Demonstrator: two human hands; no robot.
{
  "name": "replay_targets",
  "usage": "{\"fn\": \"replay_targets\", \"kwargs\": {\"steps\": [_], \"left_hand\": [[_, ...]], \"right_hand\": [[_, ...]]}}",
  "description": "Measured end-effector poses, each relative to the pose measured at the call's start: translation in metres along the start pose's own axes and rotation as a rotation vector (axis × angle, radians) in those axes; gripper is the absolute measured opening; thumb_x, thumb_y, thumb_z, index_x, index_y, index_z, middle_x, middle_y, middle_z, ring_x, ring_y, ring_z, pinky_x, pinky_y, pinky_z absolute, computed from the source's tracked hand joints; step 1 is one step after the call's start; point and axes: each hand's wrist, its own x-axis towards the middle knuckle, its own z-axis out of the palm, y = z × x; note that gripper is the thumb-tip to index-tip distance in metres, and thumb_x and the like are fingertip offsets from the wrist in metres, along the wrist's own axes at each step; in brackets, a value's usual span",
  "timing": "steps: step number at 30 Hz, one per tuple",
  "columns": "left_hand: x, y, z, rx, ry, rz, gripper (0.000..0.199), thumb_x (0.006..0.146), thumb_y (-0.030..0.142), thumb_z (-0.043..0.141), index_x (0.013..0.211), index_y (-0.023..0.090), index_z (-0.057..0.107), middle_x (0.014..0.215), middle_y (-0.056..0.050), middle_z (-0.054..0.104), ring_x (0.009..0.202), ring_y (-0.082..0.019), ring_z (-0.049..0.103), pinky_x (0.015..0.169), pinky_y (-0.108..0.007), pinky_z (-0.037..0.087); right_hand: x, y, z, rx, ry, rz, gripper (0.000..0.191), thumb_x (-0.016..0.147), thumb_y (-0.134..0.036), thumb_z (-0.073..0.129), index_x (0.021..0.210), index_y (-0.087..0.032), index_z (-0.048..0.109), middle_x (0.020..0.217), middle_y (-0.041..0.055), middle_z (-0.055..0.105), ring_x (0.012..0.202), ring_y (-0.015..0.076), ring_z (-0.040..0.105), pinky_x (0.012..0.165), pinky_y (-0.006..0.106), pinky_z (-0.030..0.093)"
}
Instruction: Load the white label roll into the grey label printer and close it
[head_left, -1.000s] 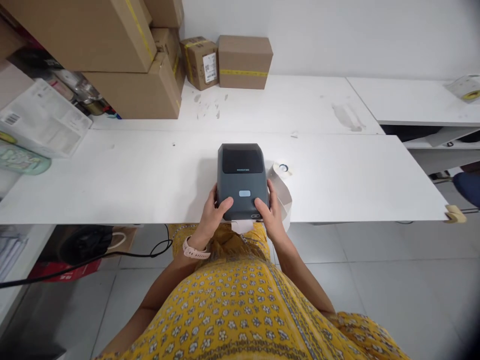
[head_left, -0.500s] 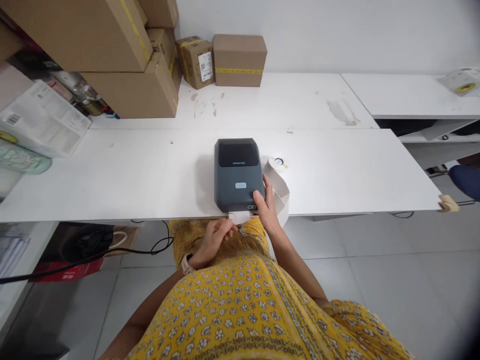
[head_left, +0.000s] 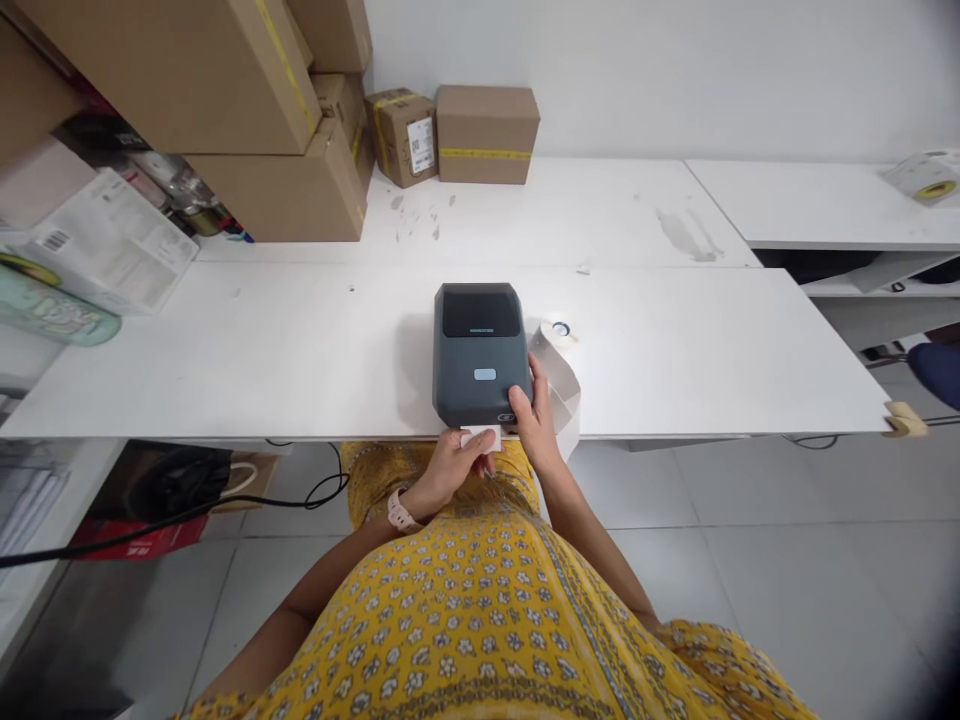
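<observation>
White wall [head_left: 660, 80] fills the top of the frame, with a white table [head_left: 712, 350] stretching from side to side below it and cardboard boxes [head_left: 277, 190] stacked at upper left. Near the middle of the frame, my dark grey printer [head_left: 480, 355] sits flat at the table's near edge. Its long axis runs up and down the frame, almost square to that edge; the glossy dark window is at the far end, and the front, where a white paper tab [head_left: 472, 432] sticks out, points at me. My left hand [head_left: 442, 472] has that tab pinched, thumb on top. With my right hand [head_left: 538, 425] I grip the printer's near right corner, thumb over the top, fingers along the side. Just right of it a paper roll [head_left: 550, 335] trails a loose, curling strip [head_left: 564, 376] toward the table's edge.
</observation>
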Motion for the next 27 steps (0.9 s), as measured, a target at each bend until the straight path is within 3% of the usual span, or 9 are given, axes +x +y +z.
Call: {"fn": "replay_targets", "kwargs": {"steps": [4, 8, 10, 13, 16, 18, 20, 23, 27], "left_hand": [[-0.001, -0.002, -0.017, 0.094, -0.19, -0.029, 0.052, 0.09, 0.065, 0.059, 0.076, 0.016, 0.073, 0.068, -0.006, 0.071, 0.052, -0.014, 0.058, 0.055, -0.027, 0.046], [-0.013, 0.008, -0.048, 0.368, -0.31, -0.07, 0.05, 0.093, 0.062, 0.057, 0.08, 0.017, 0.074, 0.074, -0.008, 0.073, 0.06, -0.017, 0.064, 0.058, -0.028, 0.047], [-0.019, 0.015, -0.065, 0.429, -0.231, -0.075, 0.048, 0.094, 0.061, 0.056, 0.082, 0.018, 0.073, 0.071, -0.006, 0.071, 0.06, -0.017, 0.064, 0.059, -0.028, 0.047], [-0.023, 0.024, -0.081, 0.446, 0.106, 0.045, 0.046, 0.096, 0.058, 0.054, 0.078, 0.019, 0.069, 0.067, -0.002, 0.066, 0.062, -0.016, 0.061, 0.062, -0.028, 0.047], [-0.018, 0.029, -0.078, 0.448, 0.465, 0.279, 0.04, 0.099, 0.054, 0.051, 0.103, 0.02, 0.073, 0.1, -0.007, 0.075, 0.091, -0.02, 0.068, 0.082, -0.032, 0.053], [-0.013, 0.028, -0.068, 0.434, 0.487, 0.391, 0.045, 0.102, 0.052, 0.047, 0.134, 0.024, 0.063, 0.142, -0.009, 0.064, 0.129, -0.024, 0.059, 0.108, -0.038, 0.048], [-0.007, 0.026, -0.056, 0.404, 0.412, 0.432, 0.053, 0.105, 0.051, 0.042, 0.153, 0.029, 0.047, 0.165, -0.006, 0.041, 0.154, -0.024, 0.036, 0.125, -0.042, 0.032], [-0.002, 0.021, -0.043, 0.354, 0.366, 0.447, 0.058, 0.106, 0.053, 0.036, 0.16, 0.031, 0.037, 0.172, -0.002, 0.027, 0.161, -0.022, 0.017, 0.132, -0.043, 0.018], [0.004, 0.037, -0.042, 0.308, 0.388, 0.58, 0.057, 0.107, 0.055, 0.032, 0.157, 0.031, 0.043, 0.169, -0.001, 0.034, 0.16, -0.023, 0.021, 0.132, -0.044, 0.02]], "right_hand": [[-0.003, -0.022, -0.011, -0.325, 0.123, -0.238, 0.053, 0.103, -0.05, 0.044, 0.154, -0.041, 0.039, 0.174, -0.0012, 0.019, 0.16, 0.0359, 0.018, 0.124, 0.069, 0.027], [0.0, -0.04, -0.021, -0.556, 0.039, -0.451, 0.033, 0.103, -0.05, 0.046, 0.132, -0.049, 0.061, 0.17, -0.016, 0.025, 0.161, 0.0374, 0.012, 0.126, 0.072, 0.018], [0.004, -0.045, -0.023, -0.605, -0.035, -0.452, 0.033, 0.102, -0.054, 0.047, 0.129, -0.046, 0.064, 0.17, -0.0139, 0.028, 0.161, 0.0383, 0.012, 0.127, 0.073, 0.008], [0.013, -0.05, -0.022, -0.642, -0.109, -0.432, 0.033, 0.101, -0.057, 0.049, 0.119, -0.037, 0.069, 0.166, -0.006, 0.04, 0.161, 0.0374, 0.015, 0.128, 0.071, 0.0], [0.021, -0.049, -0.02, -0.638, -0.15, -0.448, 0.033, 0.101, -0.059, 0.05, 0.11, -0.033, 0.069, 0.16, -0.0026, 0.05, 0.16, 0.0355, 0.019, 0.128, 0.071, -0.003], [0.022, -0.043, -0.018, -0.588, -0.152, -0.455, 0.035, 0.102, -0.058, 0.047, 0.109, -0.032, 0.068, 0.16, -0.0028, 0.049, 0.161, 0.0339, 0.018, 0.127, 0.071, -0.001], [0.017, -0.032, -0.017, -0.465, -0.114, -0.425, 0.039, 0.104, -0.058, 0.042, 0.121, -0.031, 0.065, 0.167, -0.0015, 0.038, 0.161, 0.0326, 0.017, 0.128, 0.07, 0.01], [0.003, -0.015, -0.015, -0.226, -0.027, -0.287, 0.054, 0.105, -0.059, 0.031, 0.152, -0.034, 0.04, 0.175, 0.0025, 0.017, 0.161, 0.0309, 0.019, 0.125, 0.063, 0.029], [0.002, -0.015, -0.017, -0.104, 0.001, -0.26, 0.065, 0.104, -0.065, 0.02, 0.163, -0.039, 0.017, 0.174, 0.003, 0.019, 0.161, 0.0301, 0.018, 0.129, 0.063, 0.022]]}}
